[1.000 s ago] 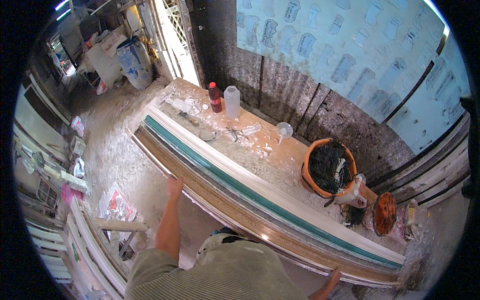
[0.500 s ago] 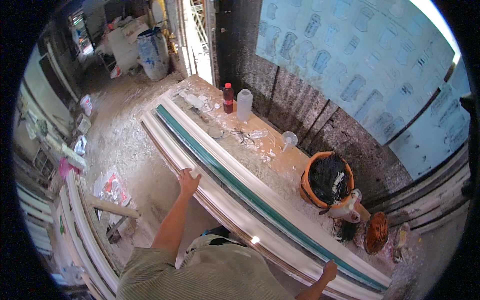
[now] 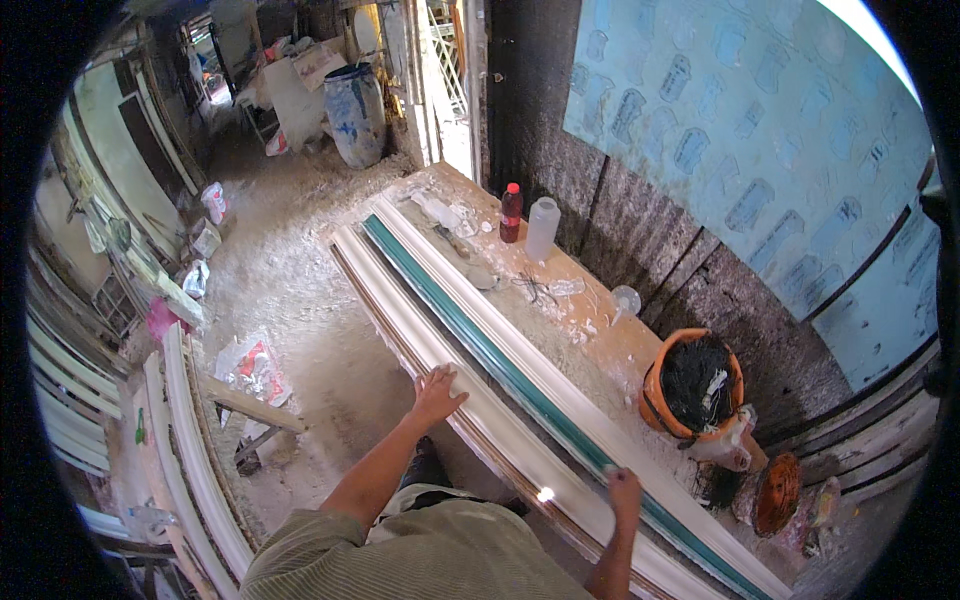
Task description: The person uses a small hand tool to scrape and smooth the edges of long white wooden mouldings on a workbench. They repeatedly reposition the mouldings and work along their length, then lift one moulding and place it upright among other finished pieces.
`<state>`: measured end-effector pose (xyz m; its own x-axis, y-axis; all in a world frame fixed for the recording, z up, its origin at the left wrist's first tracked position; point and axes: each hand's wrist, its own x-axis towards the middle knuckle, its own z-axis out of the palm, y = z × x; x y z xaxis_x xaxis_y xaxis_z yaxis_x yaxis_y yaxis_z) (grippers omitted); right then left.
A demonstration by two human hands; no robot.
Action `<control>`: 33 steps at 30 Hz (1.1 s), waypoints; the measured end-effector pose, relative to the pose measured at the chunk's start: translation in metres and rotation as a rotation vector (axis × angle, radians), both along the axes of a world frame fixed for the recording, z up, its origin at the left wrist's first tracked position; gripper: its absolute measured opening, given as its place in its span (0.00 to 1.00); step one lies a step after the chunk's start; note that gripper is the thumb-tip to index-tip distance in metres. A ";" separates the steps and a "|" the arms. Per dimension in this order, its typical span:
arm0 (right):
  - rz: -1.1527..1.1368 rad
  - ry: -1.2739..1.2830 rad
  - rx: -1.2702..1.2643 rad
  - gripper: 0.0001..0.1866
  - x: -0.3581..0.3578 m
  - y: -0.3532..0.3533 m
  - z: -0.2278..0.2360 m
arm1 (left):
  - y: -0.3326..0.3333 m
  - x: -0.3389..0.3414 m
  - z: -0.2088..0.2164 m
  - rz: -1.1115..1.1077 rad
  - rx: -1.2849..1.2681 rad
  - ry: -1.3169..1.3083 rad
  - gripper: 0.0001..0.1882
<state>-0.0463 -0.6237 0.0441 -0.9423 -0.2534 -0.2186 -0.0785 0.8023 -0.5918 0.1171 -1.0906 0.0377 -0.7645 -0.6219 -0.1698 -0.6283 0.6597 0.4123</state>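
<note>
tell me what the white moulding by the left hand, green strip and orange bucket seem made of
White moulding: perhaps plaster, smooth, chalky white with a glint; plastic is possible.
Green strip: slightly glossy, evenly coloured, so maybe plastic or painted metal.
Orange bucket: probably smooth plastic, from its solid colour and rounded rim.

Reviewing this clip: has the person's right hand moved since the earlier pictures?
Yes. Judged against the orange bucket, the right hand has shifted leftward and closer to it, toward the upper-left end of the green strip.
</note>
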 end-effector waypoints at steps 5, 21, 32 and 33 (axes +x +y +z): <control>0.462 -0.047 -0.111 0.16 0.049 -0.203 0.045 | -0.049 0.015 -0.020 -0.123 0.070 0.369 0.21; 0.697 0.227 0.103 0.37 0.090 -0.512 0.068 | -0.287 0.178 0.033 0.577 0.630 0.593 0.14; 0.731 0.120 0.228 0.32 0.058 -0.575 0.075 | -0.433 0.119 0.057 0.633 0.687 0.617 0.13; 0.712 0.103 0.261 0.33 0.059 -0.576 0.074 | -0.449 0.110 0.059 0.629 0.667 0.587 0.13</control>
<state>0.0125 -1.1998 0.1185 -0.5896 -0.7596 -0.2745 -0.6735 0.6500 -0.3519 0.2272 -1.5400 0.0968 -0.4133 -0.8484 -0.3308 -0.3636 -0.1793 0.9141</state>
